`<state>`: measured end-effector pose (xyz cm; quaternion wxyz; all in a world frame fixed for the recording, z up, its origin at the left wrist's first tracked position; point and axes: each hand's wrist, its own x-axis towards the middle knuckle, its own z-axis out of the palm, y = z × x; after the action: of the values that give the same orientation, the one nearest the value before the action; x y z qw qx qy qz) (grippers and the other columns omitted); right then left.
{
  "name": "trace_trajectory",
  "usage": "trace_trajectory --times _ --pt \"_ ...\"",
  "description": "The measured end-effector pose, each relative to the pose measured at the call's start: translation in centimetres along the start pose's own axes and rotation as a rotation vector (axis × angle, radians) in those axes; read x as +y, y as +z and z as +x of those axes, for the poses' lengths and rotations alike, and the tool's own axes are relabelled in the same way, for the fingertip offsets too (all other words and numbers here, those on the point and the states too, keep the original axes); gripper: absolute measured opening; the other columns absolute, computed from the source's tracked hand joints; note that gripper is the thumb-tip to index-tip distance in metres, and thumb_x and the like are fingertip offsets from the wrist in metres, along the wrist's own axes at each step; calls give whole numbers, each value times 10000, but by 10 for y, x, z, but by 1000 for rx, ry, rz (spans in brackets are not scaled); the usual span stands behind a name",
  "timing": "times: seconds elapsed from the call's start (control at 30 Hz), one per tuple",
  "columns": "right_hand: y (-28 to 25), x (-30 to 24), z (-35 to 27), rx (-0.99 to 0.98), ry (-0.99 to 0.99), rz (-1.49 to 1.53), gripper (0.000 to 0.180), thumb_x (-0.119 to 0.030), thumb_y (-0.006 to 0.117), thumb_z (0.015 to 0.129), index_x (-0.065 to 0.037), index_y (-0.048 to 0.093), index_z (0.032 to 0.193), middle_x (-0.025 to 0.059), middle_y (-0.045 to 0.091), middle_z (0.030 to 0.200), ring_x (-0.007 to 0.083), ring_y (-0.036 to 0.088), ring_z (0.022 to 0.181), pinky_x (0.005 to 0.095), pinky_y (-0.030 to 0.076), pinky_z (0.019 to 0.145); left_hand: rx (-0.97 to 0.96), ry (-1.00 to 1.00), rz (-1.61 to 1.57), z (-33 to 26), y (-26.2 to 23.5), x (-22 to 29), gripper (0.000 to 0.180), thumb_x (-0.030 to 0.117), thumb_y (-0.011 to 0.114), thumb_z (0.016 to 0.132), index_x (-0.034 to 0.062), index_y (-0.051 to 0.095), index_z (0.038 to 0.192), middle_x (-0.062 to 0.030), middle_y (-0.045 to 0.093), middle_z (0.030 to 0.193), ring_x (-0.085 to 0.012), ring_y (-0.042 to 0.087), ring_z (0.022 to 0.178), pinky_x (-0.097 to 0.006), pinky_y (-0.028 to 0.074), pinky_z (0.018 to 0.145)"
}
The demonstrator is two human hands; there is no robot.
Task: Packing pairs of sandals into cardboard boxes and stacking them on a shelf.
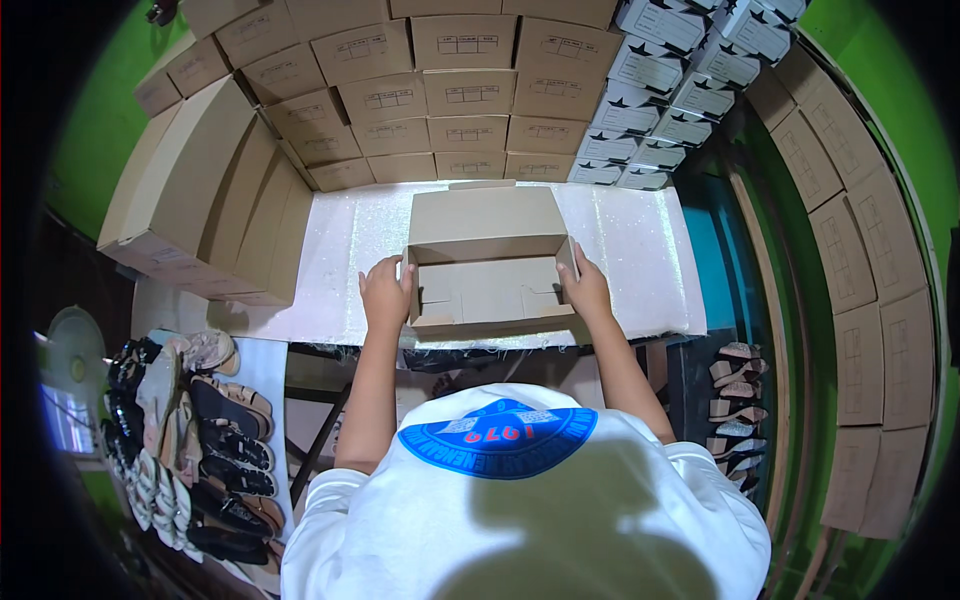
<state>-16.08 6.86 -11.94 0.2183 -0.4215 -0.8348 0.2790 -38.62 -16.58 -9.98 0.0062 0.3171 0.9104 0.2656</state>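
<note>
An open, empty brown cardboard shoe box (489,290) sits on the white sparkly table top (350,240), its lid flap standing up at the far side. My left hand (385,291) grips the box's left end wall. My right hand (585,288) grips the right end wall. Both thumbs reach over the box's rim.
Stacked brown cartons (450,90) line the back and the right wall (860,260); white boxes (680,70) are piled at the back right. Flat folded cartons (215,200) lean at the left. Several sandals (190,440) lie at the lower left, and more sandals (735,400) at the lower right.
</note>
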Motion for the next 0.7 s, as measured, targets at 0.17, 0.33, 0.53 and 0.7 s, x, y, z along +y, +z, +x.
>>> trace_trajectory --times 0.17,0.33,0.53,0.7 --pt "-11 -15 -3 -234 173 60 549 -242 481 867 -133 293 1371 280 577 1009 385 565 958 378 433 830 -117 -5 3 -5 4 5 509 186 574 807 38 417 1268 -173 494 1211 -331 477 1110 -506 284 999" --pt "-4 -6 -5 -245 136 163 544 -176 435 878 -135 253 1389 277 520 1153 353 525 1073 339 393 903 -273 -66 -446 -3 19 -10 761 -28 471 766 30 64 1406 -273 325 1336 -370 334 1246 -333 272 1033" --pt "3 13 -1 -305 62 334 584 -160 402 887 -102 150 1411 237 270 1395 298 309 1290 291 257 1031 -440 -205 -756 -2 24 -17 822 -50 389 701 91 31 1427 -203 292 1397 -282 386 1225 -280 305 987" --pt "8 16 3 -313 52 397 599 -178 435 878 -73 170 1406 207 248 1418 269 244 1323 264 212 1044 -420 -134 -696 -3 23 -21 804 -35 371 713 111 38 1429 -198 249 1420 -243 299 1296 -238 261 1010"
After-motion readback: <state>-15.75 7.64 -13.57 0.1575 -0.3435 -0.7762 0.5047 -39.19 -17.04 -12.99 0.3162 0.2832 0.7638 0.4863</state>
